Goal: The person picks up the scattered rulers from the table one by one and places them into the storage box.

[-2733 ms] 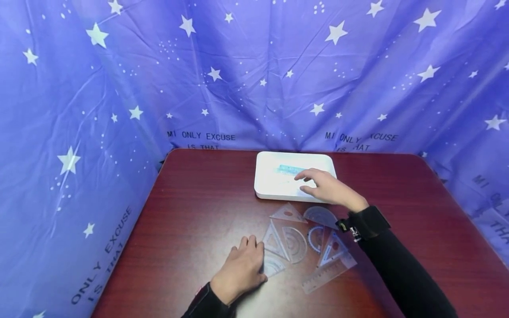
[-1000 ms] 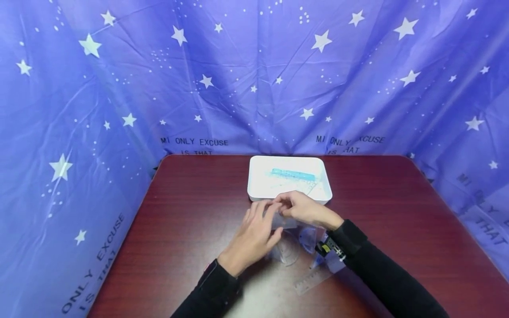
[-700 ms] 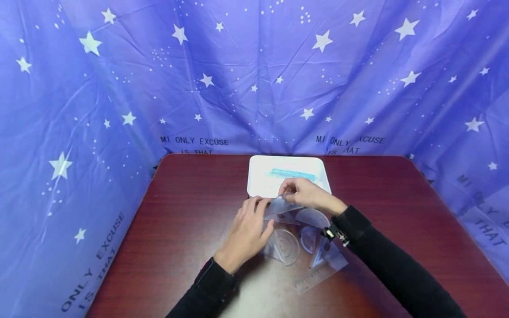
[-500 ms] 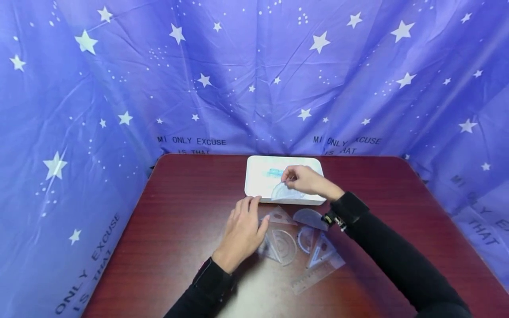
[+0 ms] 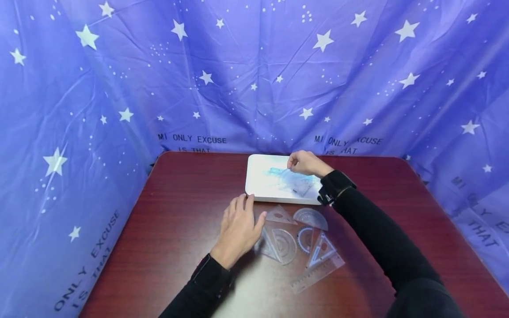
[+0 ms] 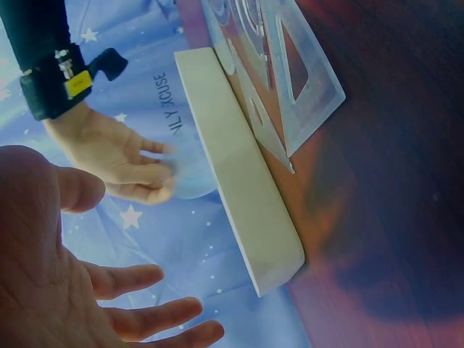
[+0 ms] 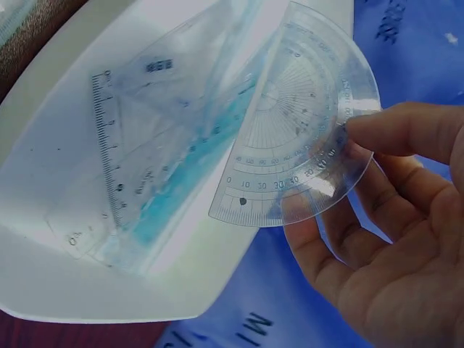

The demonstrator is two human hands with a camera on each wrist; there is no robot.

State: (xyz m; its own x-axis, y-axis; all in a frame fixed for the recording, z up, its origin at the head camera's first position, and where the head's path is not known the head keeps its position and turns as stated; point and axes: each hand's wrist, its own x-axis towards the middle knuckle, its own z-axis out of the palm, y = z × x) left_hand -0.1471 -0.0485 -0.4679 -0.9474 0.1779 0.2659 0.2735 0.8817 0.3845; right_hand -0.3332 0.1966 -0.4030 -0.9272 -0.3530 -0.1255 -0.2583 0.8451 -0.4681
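My right hand (image 7: 399, 225) pinches a clear protractor (image 7: 297, 123) by its curved edge, thumb on one face and fingers behind. In the head view that right hand (image 5: 306, 163) is over the white tray (image 5: 254, 190). Inside the tray lie a light-blue ruler (image 7: 181, 174) and a clear set square (image 7: 156, 109), overlapping. My left hand (image 5: 236, 227) has its fingers extended just short of the tray's near left corner and holds nothing. By its thumb lie a clear set square (image 5: 280, 215) and another set square (image 6: 304, 80).
On the dark red table (image 5: 191, 190), right of my left hand, lie a round-edged protractor (image 5: 286, 247), a second protractor (image 5: 312, 217), a blue-marked set square (image 5: 322, 251) and a clear ruler (image 5: 318, 273). A starry blue curtain (image 5: 238, 66) hangs behind the table.
My right hand has lifted the protractor from beside the left hand and carried it up and over the tray. My left hand has drawn back slightly toward the left.
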